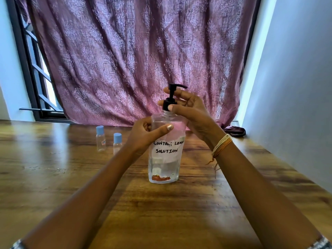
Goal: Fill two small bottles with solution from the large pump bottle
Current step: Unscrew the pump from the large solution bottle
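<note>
A large clear pump bottle [164, 164] with a black pump and a handwritten "contact lens solution" label stands upright on the wooden table [161, 212]. My left hand [145, 134] wraps around its upper body. My right hand [190, 108] pinches the black pump collar [167, 104] at the neck. Two small clear bottles with blue caps stand behind to the left: one [100, 138] farther left, the other [117, 143] partly hidden by my left forearm.
A patterned mauve curtain [140, 60] hangs behind the table's far edge. A dark cloth bundle [235, 131] lies at the back right. A white wall [296, 87] borders the right side, a barred window [37, 78] the left.
</note>
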`<state>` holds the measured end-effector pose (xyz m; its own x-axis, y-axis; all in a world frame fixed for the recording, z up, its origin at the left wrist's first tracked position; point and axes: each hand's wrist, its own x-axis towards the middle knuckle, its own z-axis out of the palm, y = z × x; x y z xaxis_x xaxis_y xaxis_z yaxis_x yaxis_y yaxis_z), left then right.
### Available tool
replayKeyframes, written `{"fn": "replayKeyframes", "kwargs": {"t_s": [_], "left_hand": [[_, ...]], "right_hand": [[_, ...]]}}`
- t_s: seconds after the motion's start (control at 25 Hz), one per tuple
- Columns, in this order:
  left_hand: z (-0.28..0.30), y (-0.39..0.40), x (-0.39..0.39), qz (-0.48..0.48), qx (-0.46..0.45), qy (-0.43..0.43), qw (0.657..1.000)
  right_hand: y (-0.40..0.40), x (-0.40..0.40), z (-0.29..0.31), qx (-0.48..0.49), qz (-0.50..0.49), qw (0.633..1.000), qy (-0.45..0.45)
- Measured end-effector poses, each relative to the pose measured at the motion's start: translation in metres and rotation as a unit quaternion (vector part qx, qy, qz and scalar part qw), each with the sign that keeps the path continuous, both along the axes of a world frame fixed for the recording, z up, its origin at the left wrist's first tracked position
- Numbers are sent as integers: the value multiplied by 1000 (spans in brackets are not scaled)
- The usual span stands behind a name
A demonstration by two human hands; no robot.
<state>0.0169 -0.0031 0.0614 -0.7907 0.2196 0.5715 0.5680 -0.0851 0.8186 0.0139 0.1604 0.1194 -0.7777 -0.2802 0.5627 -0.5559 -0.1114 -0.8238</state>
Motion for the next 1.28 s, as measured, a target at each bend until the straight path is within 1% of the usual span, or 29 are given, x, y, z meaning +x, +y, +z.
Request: {"fn": "replayKeyframes", "kwargs": {"t_s": [0.08, 0.12, 0.16, 0.24, 0.32, 0.36, 0.44, 0.52, 0.6, 0.72, 0.8, 0.92, 1.04, 1.16, 1.28], "left_hand": [[0, 1, 0, 7, -4, 2, 1000], [0, 1, 0, 8, -4, 0, 1000], [0, 0, 1, 3, -4, -2, 1000], [0, 0, 1, -9, -1, -3, 1000], [0, 0, 2, -10, 5, -6, 1000], [0, 0, 1, -8, 8, -7, 1000], [-1, 1, 0, -1, 10, -10, 1000], [-2, 2, -2, 10, 4, -4, 1000], [-2, 3, -2, 10, 2, -7, 1000], [-1, 2, 0, -6, 6, -8, 1000], [-2, 2, 0, -8, 4, -4, 1000], [-4, 3, -3, -1, -7, 9, 1000], [-2, 3, 0, -16, 0, -2, 1000], [-3, 3, -1, -12, 2, 4, 1000], [-2, 3, 0, -14, 7, 3, 1000]], "right_hand": [[1, -1, -2, -6, 55, 998, -6], [0, -1, -2, 2, 53, 999, -4], [-2, -2, -1, 16, 26, 1000, 0], [-6, -4, -1, 41, -59, 997, 12], [-7, -6, -3, 23, -89, 996, 10], [-6, -6, -4, 2, -78, 997, 3], [-4, -5, -5, -32, -22, 999, -5], [-3, -3, -5, -29, 23, 999, -1], [-5, -4, -5, -4, 2, 1000, 9], [-8, -7, -5, 4, -78, 997, 16], [-7, -7, -6, -13, -77, 997, 11], [-3, -7, -7, -36, -33, 999, 2], [-1, -6, -6, -28, 0, 1000, 5], [-5, -5, -4, -11, -44, 999, 14], [-4, -7, -6, -27, -69, 997, 17]]}}
